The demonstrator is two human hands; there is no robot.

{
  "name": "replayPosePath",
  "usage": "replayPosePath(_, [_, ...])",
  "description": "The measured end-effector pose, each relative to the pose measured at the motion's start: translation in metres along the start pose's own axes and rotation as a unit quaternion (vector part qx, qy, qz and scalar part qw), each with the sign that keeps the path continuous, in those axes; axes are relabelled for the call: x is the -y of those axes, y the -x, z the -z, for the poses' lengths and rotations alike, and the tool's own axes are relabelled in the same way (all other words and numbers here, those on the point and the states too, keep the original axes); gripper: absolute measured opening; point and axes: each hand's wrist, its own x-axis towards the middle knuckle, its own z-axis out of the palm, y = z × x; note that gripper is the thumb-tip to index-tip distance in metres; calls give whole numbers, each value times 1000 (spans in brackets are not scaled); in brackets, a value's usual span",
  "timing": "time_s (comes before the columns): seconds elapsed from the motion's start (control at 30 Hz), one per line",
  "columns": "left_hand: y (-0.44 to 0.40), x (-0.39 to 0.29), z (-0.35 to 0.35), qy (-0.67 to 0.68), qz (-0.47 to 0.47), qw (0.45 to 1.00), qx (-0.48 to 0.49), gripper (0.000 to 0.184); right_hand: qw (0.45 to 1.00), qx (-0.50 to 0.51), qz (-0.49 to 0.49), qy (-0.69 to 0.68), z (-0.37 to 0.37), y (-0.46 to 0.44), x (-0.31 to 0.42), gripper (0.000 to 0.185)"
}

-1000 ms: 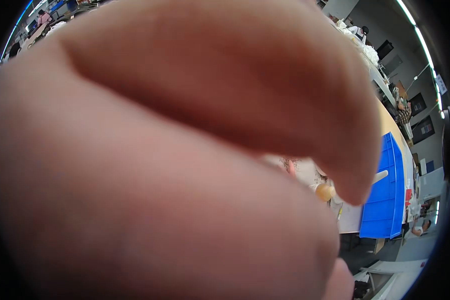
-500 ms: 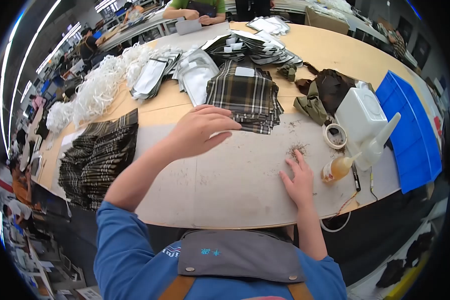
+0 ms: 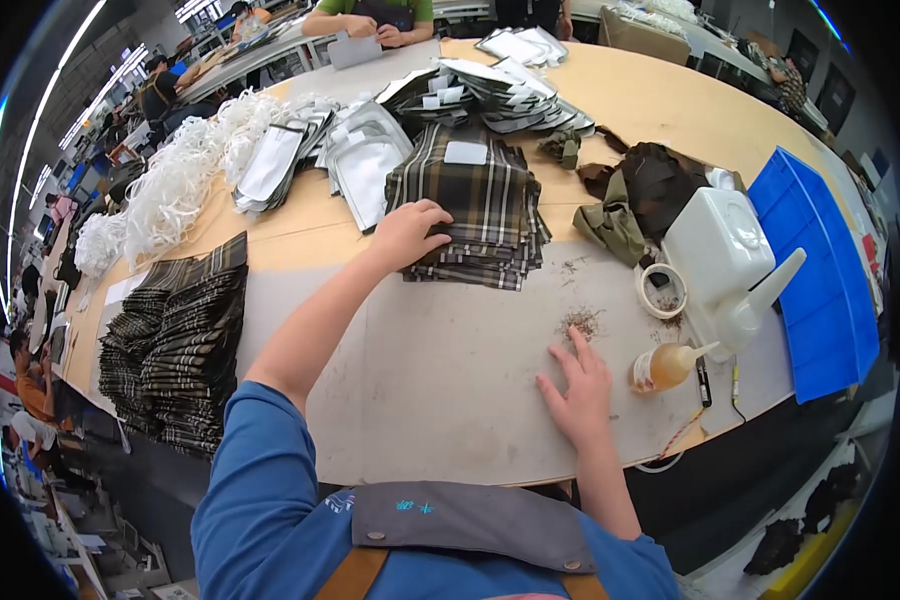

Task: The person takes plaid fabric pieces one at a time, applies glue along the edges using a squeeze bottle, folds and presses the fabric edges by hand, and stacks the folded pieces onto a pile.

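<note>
My left hand (image 3: 410, 236) rests on the left edge of a stack of plaid fabric pieces (image 3: 470, 200), its fingers lying over the top piece and the thumb apart from them. A white label patch (image 3: 466, 153) shows near the far edge of that stack. Flat on the table, my right hand (image 3: 580, 392) has its fingers spread and holds nothing. Just beyond its fingertips lies a small heap of brown thread scraps (image 3: 584, 322). To its right stands a squeeze bottle of amber liquid (image 3: 662, 368).
Folded plaid pieces (image 3: 175, 345) are piled at left. White strips (image 3: 180, 195) and pale panels (image 3: 362, 165) lie behind. At right are a tape roll (image 3: 662, 290), a white jug (image 3: 720, 245), a blue bin (image 3: 815, 270) and dark cloth (image 3: 660, 190). A person (image 3: 370, 22) sits across the table.
My left hand has come down from above the table onto the plaid stack's left edge. My right hand stays on the table. The whole view has shifted slightly.
</note>
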Motion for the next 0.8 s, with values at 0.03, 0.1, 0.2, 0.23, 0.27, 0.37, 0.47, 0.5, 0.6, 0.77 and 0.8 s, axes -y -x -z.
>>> replayPosePath(0.03, [1,2,1,0,5,1000,2,33,1000,3,-5,-11,-1,1,1,44])
replayPosePath(0.1, [3,1,4,4,7,1000,6,34,1000,7,-3,-3,-3,2,1,44])
replayPosePath(0.2, [1,2,3,11,8,1000,-2,32,1000,7,-3,6,0,-1,3,45])
replayPosePath(0.23, [0,3,1,6,7,1000,-12,29,1000,11,-7,6,1,-1,3,45])
replayPosePath(0.27, [-1,4,-2,2,5,1000,-22,26,1000,10,-8,9,2,-1,4,45])
replayPosePath(0.37, [-1,4,-8,42,55,996,-55,22,1000,17,-3,16,3,0,3,46])
replayPosePath(0.47, [-5,8,-4,71,99,992,-24,24,1000,14,8,13,2,1,1,46])
replayPosePath(0.5, [-6,8,-2,79,105,991,-12,24,1000,14,9,14,2,1,1,46])
replayPosePath(0.6, [-11,19,-9,145,147,978,-29,20,1000,13,12,14,0,0,1,47])
replayPosePath(0.77, [-9,16,-8,195,120,962,-149,12,1000,12,13,15,-1,3,-2,47])
replayPosePath(0.8, [-5,5,-1,177,119,960,-184,9,1000,10,17,16,-2,3,-3,47])
